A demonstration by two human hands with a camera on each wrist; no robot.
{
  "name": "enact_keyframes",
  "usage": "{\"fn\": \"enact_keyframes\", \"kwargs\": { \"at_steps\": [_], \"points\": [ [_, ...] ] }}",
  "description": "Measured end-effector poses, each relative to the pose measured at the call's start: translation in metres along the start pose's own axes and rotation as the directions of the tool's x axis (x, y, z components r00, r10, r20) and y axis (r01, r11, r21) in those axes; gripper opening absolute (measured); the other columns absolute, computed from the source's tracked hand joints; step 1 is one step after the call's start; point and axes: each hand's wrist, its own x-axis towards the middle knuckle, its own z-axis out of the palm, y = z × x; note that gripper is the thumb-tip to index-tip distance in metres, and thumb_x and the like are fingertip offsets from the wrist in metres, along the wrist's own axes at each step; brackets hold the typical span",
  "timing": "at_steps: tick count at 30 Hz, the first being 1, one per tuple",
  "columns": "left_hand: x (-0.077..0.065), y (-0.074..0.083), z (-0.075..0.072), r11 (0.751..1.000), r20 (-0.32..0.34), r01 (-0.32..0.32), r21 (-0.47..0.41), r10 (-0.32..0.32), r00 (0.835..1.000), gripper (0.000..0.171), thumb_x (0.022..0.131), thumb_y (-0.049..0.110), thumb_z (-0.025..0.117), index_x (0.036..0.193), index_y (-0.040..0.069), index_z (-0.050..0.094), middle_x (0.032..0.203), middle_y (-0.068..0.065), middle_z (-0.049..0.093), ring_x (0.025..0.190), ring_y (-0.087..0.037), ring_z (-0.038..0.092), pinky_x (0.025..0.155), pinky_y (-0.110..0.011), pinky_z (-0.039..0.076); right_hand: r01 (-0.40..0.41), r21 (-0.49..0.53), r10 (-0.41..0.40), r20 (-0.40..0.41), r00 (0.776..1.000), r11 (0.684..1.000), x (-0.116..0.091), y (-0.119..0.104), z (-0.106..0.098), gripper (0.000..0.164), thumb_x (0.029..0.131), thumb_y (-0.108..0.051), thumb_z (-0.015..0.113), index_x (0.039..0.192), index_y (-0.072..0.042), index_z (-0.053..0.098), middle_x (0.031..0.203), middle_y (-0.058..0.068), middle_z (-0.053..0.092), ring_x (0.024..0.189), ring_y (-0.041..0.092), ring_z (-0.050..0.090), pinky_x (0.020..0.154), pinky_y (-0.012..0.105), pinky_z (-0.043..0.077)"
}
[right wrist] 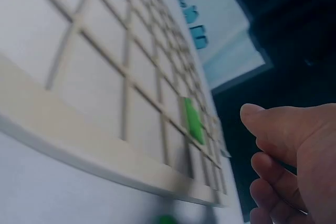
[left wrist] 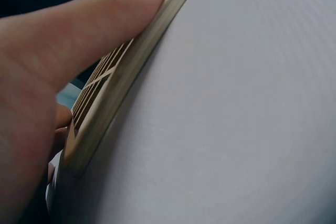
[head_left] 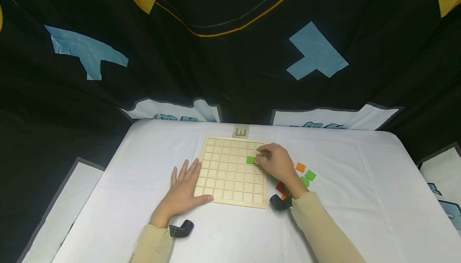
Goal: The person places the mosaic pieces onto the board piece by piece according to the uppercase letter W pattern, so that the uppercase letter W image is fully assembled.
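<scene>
A pale wooden board [head_left: 227, 173] with a grid of square cells lies flat on the table. One green square tile [head_left: 250, 159] sits in a cell toward its upper right; the right wrist view also shows this green tile [right wrist: 192, 121] in the grid. My left hand [head_left: 183, 195] is spread at the board's left side, its thumb [left wrist: 142, 3] touching the near edge. Above the board's right part is my right hand [head_left: 278, 163], its fingers loosely bent beside the green tile. In the right wrist view, no tile shows between thumb and fingers.
Right of the board lie several loose tiles: an orange tile [head_left: 300, 167], a green tile [head_left: 310, 175] and a red tile [head_left: 279, 187], some partly hidden by the right arm. A white cloth covers the table [head_left: 360, 195]. Behind it hangs a dark curtain [head_left: 230, 67].
</scene>
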Motion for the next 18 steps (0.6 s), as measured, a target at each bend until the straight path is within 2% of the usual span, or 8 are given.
{"fn": "enact_keyframes", "kwargs": {
  "at_steps": [8,18],
  "points": [
    [0.0,0.0,0.0,1.0,-0.001,-0.003,0.01,0.003,1.0,0.116,0.079,0.072,0.067,0.158,-0.001,0.023,0.166,-0.017,0.016,0.152,-0.044,0.003,0.115,-0.069,-0.005,-0.033,0.061,0.035,-0.038,0.999,0.998,-0.003,0.003,-0.021,0.034,0.087,-0.027,0.079,0.117,-0.01,0.074,0.115,0.008,0.069,0.102,0.026,0.064,0.085,0.045,0.053],
    [0.0,-0.001,0.001,1.0,-0.004,-0.004,0.0,0.004,1.0,0.116,0.079,0.071,0.068,0.158,0.0,0.023,0.167,-0.016,0.016,0.152,-0.043,0.002,0.115,-0.068,-0.006,-0.164,0.063,0.166,-0.031,0.986,0.985,-0.013,0.012,-0.037,0.036,0.089,-0.027,0.077,0.121,-0.011,0.071,0.122,0.011,0.066,0.105,0.03,0.061,0.088,0.045,0.054]
  ]
}}
